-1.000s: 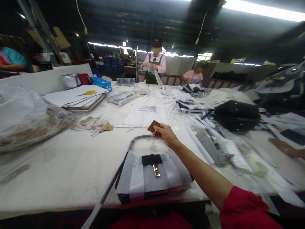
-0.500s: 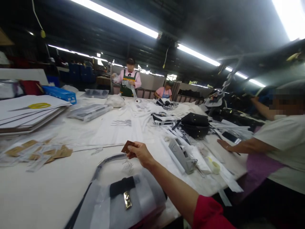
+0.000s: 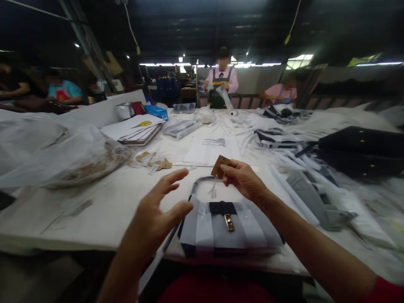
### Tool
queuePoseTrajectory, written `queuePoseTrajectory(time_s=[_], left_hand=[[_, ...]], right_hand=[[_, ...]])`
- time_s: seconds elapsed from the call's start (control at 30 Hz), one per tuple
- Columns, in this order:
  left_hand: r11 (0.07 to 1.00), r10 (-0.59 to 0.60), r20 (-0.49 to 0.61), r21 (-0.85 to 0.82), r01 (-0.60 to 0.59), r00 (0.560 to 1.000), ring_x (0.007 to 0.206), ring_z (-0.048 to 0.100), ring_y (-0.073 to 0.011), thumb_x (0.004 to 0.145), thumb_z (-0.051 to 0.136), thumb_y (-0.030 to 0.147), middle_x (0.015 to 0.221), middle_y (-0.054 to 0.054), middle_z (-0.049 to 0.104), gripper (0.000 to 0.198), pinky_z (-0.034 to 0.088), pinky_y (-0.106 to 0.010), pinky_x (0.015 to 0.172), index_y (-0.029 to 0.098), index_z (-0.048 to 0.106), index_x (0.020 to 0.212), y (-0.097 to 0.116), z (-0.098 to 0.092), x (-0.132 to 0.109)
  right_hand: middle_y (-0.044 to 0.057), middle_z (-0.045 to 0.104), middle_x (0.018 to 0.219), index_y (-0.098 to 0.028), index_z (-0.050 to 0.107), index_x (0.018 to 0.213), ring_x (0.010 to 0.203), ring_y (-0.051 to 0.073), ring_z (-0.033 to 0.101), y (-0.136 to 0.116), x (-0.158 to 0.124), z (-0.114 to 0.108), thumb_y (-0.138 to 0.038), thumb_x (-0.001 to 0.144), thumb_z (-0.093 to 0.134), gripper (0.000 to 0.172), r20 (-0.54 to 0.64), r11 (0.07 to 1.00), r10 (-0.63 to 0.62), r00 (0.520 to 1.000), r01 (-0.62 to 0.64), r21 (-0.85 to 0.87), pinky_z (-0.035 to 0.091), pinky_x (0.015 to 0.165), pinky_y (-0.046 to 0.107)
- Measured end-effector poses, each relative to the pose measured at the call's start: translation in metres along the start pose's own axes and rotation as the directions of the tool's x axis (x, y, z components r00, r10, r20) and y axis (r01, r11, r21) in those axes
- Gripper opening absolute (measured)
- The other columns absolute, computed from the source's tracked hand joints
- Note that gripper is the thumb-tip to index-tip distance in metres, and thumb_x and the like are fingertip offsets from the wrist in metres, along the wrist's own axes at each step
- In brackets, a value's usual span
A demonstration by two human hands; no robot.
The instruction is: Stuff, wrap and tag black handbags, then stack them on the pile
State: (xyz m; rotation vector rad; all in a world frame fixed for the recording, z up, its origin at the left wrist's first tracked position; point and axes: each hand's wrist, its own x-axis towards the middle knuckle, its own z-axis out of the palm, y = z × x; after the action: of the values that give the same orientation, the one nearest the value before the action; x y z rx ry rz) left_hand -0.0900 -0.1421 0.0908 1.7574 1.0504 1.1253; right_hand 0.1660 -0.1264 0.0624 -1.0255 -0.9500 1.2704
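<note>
A dark handbag point(image 3: 230, 229) wrapped in grey and white protective paper lies at the table's near edge, its gold clasp facing up and its handle arching away from me. My right hand point(image 3: 244, 181) pinches a small brown card tag point(image 3: 219, 166) above the handle, with a thin clear strip hanging from it. My left hand point(image 3: 154, 214) hovers open with fingers spread, just left of the bag and holding nothing.
Several brown tags point(image 3: 153, 162) lie scattered at mid-left beside a large clear plastic bag point(image 3: 53, 155). A tape dispenser point(image 3: 315, 198) and black bags point(image 3: 362, 147) sit at right. A stack of white boards point(image 3: 134, 130) is further back. Other people work at the far end.
My left hand has come into view, raised open beside the bag. The view swung back left, so the person at the right is out of sight. My right hand still holds the tag.
</note>
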Motion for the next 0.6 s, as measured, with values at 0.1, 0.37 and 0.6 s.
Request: queuePoseTrajectory(time_s=[0.1, 0.37, 0.6], left_hand=[[0.996, -0.071, 0.229, -0.031, 0.080, 0.971, 0.119, 0.058, -0.0309, 0.073, 0.078, 0.035, 0.129, -0.006, 0.064, 0.053, 0.044, -0.046, 0.105, 0.027, 0.064, 0.124, -0.018, 0.020, 0.005], [0.946, -0.153, 0.294, -0.234, 0.226, 0.944, 0.096, 0.068, -0.0222, 0.075, 0.075, 0.030, 0.099, -0.007, 0.074, 0.028, 0.051, -0.034, 0.092, 0.018, 0.069, 0.099, -0.044, 0.069, -0.001], [0.831, -0.188, 0.325, -0.451, 0.326, 0.927, 0.075, 0.067, -0.0170, 0.076, 0.075, 0.036, 0.077, -0.003, 0.071, 0.023, 0.051, -0.028, 0.075, 0.015, 0.068, 0.081, -0.049, 0.078, -0.002]], right_hand=[[0.002, 0.070, 0.073, -0.015, 0.069, 0.087, 0.048, 0.008, 0.052, -0.004, -0.006, 0.016, -0.035, 0.071, 0.079, 0.028, 0.051, 0.999, 0.002, 0.999, -0.004, 0.034, 0.040, 0.048, 0.023], [0.000, 0.065, 0.067, -0.016, 0.067, 0.082, 0.049, 0.009, 0.052, -0.003, -0.012, 0.032, -0.033, 0.067, 0.082, 0.027, 0.000, 0.996, -0.011, 1.000, 0.011, 0.093, 0.042, 0.048, 0.023], [0.002, 0.067, 0.073, -0.016, 0.068, 0.095, 0.052, 0.010, 0.057, 0.008, -0.008, 0.028, -0.035, 0.072, 0.078, 0.032, 0.053, 0.999, 0.019, 0.998, -0.016, -0.051, 0.046, 0.046, 0.022]])
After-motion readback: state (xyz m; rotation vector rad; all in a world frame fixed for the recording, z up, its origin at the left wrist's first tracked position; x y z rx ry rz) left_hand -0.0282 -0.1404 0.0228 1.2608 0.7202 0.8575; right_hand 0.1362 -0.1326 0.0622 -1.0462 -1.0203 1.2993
